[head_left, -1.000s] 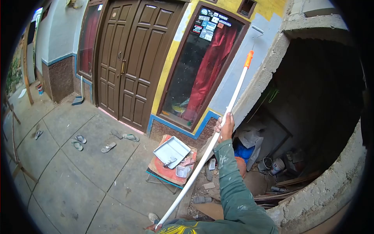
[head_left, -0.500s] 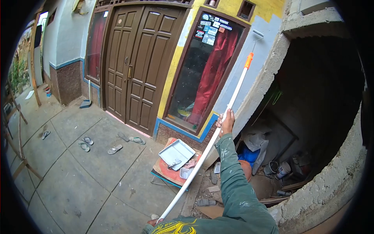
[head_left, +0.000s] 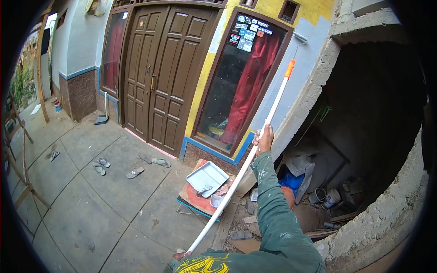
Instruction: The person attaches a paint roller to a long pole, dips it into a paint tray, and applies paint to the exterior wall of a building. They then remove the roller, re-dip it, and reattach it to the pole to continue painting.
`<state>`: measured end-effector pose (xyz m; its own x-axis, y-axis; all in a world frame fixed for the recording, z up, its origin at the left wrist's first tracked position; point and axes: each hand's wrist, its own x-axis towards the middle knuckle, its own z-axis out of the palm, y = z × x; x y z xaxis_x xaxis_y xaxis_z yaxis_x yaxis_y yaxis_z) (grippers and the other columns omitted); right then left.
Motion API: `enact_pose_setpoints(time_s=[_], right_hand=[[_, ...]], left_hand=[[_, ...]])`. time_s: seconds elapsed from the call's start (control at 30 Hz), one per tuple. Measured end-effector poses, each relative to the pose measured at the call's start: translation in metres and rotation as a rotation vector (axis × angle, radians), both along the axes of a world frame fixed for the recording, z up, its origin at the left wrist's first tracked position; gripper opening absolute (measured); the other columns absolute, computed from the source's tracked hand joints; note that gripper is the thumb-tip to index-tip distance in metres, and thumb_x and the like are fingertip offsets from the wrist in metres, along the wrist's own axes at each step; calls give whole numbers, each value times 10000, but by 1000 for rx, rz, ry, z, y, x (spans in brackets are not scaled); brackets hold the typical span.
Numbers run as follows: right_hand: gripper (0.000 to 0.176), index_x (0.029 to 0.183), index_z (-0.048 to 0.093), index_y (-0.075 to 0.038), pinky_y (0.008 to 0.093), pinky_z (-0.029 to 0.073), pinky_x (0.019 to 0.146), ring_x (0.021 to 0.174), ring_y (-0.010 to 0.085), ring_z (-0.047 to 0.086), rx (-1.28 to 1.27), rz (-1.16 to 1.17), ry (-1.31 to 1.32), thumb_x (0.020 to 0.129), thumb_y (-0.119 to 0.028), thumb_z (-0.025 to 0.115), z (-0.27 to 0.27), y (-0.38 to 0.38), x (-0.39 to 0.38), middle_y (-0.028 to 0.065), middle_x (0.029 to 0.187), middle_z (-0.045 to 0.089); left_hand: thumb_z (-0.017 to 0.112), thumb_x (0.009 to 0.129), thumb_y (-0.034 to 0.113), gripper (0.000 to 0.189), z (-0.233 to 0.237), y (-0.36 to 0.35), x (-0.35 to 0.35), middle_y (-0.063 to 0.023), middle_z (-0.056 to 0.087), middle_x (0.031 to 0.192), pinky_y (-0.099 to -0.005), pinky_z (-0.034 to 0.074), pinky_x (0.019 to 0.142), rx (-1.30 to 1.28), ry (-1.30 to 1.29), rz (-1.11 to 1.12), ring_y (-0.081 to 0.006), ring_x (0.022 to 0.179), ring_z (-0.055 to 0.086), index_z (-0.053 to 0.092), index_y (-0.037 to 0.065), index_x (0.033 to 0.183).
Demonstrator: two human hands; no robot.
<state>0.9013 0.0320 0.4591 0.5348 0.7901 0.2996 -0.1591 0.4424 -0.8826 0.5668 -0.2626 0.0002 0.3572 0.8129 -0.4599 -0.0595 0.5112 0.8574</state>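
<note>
Head view has you at full stretch, and the weak spot is up top: the roller sits at the upper right of the frame on the grey-blue wall, far from either hand, so a small wobble down low could swing it wide. If it drifts left, I'd expect it to smear the window with the red curtain, which stands just beside that painted strip. Your right hand is wrapped tight around the pole near the middle of the frame, arm nearly straight, well below the orange coupling. Your left hand is only a sliver at the bottom edge, right at the butt of the pole. I cannot tell how its fingers sit, and a loose hold there would let the shaft twist. The pole runs diagonally from that bottom edge up to the right, between your two hands, and passes close over the paint tray on its little stand. Drop the low end and you could clip the tray and spill it. Drips are another likely nuisance, since your sleeve lies directly under the shaft. Rubble and buckets crowd the lower right, so a blind step that way could cost you your footing.
</note>
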Motion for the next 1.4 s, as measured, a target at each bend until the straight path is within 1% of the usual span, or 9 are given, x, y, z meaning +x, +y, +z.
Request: enact_pose_setpoints(time_s=[0.2,0.3,0.47,0.63,0.83,0.93,1.07,1.3,1.4], right_hand=[[207,1060,386,-178,216,285,311,376,76,347,-16,-1,11,948,-345,336,-9,6,8,0,587,385],[207,1044,389,-177,223,287,309,368,80,344,-33,1,43,947,-351,334,-18,9,12,3,585,388],[207,1007,392,-164,233,301,309,359,89,346,-30,26,50,944,-354,336,-31,11,12,10,586,388],[228,1019,390,-157,235,306,317,378,92,362,-50,25,48,944,-366,338,-44,3,3,18,593,400],[258,1067,394,-151,238,308,329,392,93,370,-73,26,78,948,-372,333,-71,-11,-17,22,587,401],[315,1182,397,-160,235,298,322,371,92,350,-67,63,113,952,-362,321,-80,-17,-24,21,577,391],[311,1172,401,-156,233,292,316,367,90,345,-72,43,141,952,-361,320,-73,-22,-30,21,576,393],[306,1145,414,-159,228,306,326,384,86,344,4,53,45,946,-377,334,-24,0,-2,14,594,402],[309,1140,414,-152,229,313,342,411,91,354,27,-1,-14,940,-378,345,4,15,11,17,614,400]], left_hand=[[658,819,227,228,38,0,-5,-54,639,753,-258,476,568,-221,-87,47,-115,648,593,649,10,888],[674,800,336,320,25,0,-8,-15,633,740,-238,442,590,-261,-131,9,-82,662,557,683,34,907],[678,797,332,339,19,-8,-14,-15,636,747,-229,446,595,-289,-171,50,-79,661,556,679,23,938],[654,817,335,331,26,-23,-29,3,638,693,-219,456,583,18,58,84,-64,635,565,687,19,911],[619,836,365,312,-12,-43,-51,10,634,679,-221,447,553,203,245,120,-62,609,559,699,65,877],[607,859,264,258,-52,-54,-55,-7,635,700,-213,454,551,151,30,304,-59,610,555,686,20,836],[593,869,251,252,-56,-54,-55,-6,632,692,-220,455,552,134,55,235,-59,609,552,676,20,814],[566,883,264,267,60,-20,-28,16,579,630,-219,407,513,94,-39,155,-51,574,506,650,34,777],[564,880,294,304,75,1,-21,37,519,578,-227,352,473,99,-99,34,-46,531,451,616,46,713]])
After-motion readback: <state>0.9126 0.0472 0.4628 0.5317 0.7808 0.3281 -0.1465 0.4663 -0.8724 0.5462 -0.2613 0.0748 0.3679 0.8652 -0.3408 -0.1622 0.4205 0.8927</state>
